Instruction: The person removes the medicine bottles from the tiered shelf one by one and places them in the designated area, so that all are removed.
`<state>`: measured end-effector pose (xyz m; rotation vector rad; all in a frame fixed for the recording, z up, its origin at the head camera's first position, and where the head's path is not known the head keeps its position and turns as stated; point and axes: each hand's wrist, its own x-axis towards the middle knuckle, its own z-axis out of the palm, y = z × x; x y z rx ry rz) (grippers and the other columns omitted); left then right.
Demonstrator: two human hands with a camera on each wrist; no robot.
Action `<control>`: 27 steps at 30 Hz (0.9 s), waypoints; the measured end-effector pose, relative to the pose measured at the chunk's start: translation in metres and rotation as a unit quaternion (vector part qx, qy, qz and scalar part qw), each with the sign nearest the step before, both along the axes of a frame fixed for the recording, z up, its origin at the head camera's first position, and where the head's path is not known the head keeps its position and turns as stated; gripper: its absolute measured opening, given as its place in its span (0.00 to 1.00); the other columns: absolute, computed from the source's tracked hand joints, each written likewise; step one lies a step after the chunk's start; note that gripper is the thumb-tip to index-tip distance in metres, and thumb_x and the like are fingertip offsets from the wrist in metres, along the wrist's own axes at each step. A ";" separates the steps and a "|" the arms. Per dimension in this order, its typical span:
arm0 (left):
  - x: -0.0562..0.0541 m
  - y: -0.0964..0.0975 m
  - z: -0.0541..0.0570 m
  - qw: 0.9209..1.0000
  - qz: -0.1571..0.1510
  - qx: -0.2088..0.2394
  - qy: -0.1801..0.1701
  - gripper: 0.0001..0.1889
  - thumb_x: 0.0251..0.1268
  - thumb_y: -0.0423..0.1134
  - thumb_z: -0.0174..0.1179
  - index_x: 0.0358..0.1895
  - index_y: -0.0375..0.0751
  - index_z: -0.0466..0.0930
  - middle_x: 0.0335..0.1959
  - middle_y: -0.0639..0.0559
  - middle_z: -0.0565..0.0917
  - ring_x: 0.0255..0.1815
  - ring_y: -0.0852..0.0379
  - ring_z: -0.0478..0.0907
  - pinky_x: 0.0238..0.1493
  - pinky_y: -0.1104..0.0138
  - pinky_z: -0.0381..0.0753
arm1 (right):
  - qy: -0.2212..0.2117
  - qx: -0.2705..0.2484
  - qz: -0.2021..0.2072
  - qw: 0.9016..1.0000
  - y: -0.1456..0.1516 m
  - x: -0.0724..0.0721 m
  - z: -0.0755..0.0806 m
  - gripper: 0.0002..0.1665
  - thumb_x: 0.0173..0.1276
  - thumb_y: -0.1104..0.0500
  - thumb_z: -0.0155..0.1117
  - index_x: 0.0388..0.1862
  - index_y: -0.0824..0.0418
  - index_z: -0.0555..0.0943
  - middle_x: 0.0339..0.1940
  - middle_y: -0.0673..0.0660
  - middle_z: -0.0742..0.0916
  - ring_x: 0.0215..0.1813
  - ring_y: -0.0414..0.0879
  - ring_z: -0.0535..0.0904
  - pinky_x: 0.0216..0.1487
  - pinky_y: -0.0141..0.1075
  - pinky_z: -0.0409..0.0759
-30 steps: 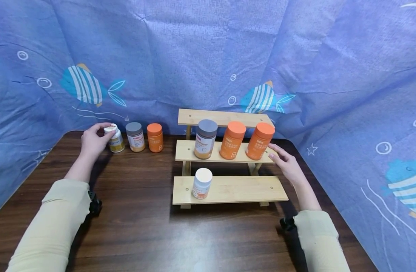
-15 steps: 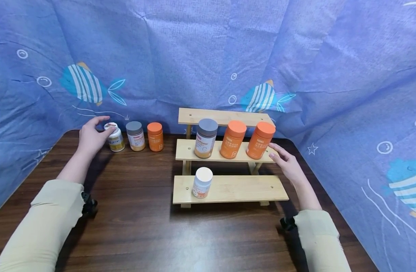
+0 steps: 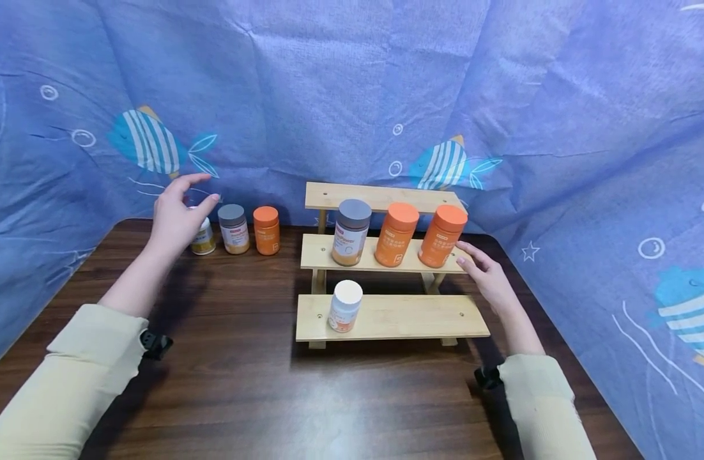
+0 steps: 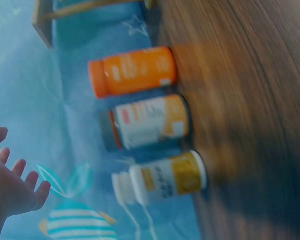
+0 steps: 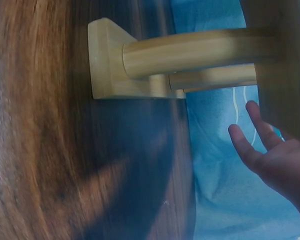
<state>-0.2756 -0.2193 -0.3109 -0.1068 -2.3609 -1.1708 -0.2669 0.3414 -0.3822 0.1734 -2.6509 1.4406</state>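
My left hand [image 3: 176, 214] hovers in the air with thumb and fingers spread, holding nothing. Behind it on the table stands a white bottle with a yellow label [image 4: 170, 177], partly covered by the hand in the head view. A grey-lidded jar [image 3: 234, 230] and a small orange jar [image 3: 266, 231] stand beside that bottle. My right hand [image 3: 487, 275] is at the right end of the middle shelf [image 3: 323, 252], near the rightmost orange jar [image 3: 442, 237]. Its fingers are loosely bent and hold nothing; whether they touch the shelf I cannot tell.
The three-step wooden rack also bears a larger grey-lidded jar [image 3: 351, 233] and another orange jar [image 3: 397, 236] on the middle shelf. A white-capped bottle [image 3: 345, 308] stands on the lowest shelf [image 3: 415, 316]. Blue fish-print cloth [image 3: 329, 96] hangs behind the dark wooden table [image 3: 243, 383].
My left hand has let go of the white bottle's cap, then risen and shifted right with fingers spread. The bottle stays upright on the table. My right hand has barely moved.
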 end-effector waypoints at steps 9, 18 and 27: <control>0.017 0.030 0.018 0.997 -0.066 0.011 0.026 0.22 0.66 0.45 0.58 0.62 0.46 0.73 0.64 0.46 0.73 0.65 0.47 0.65 0.62 0.49 0.65 | 0.041 0.002 -0.034 0.999 -0.016 0.018 0.018 0.29 0.69 0.51 0.59 0.65 0.64 0.71 0.62 0.64 0.76 0.54 0.37 0.73 0.44 0.18 0.71; 0.027 0.056 0.013 0.990 -0.127 0.043 0.046 0.20 0.65 0.41 0.60 0.59 0.46 0.76 0.61 0.49 0.75 0.65 0.52 0.66 0.63 0.51 0.66 | 0.058 -0.021 -0.040 0.997 -0.028 0.030 0.033 0.26 0.69 0.57 0.59 0.61 0.71 0.71 0.41 0.50 0.80 0.36 0.28 0.77 0.33 0.22 0.77; 0.034 0.083 0.010 0.983 -0.170 0.039 0.056 0.20 0.63 0.39 0.62 0.59 0.45 0.76 0.62 0.49 0.74 0.64 0.51 0.67 0.63 0.50 0.65 | 0.051 -0.010 -0.029 0.998 -0.030 0.031 0.033 0.30 0.67 0.55 0.62 0.63 0.68 0.71 0.55 0.66 0.78 0.37 0.28 0.75 0.35 0.22 0.77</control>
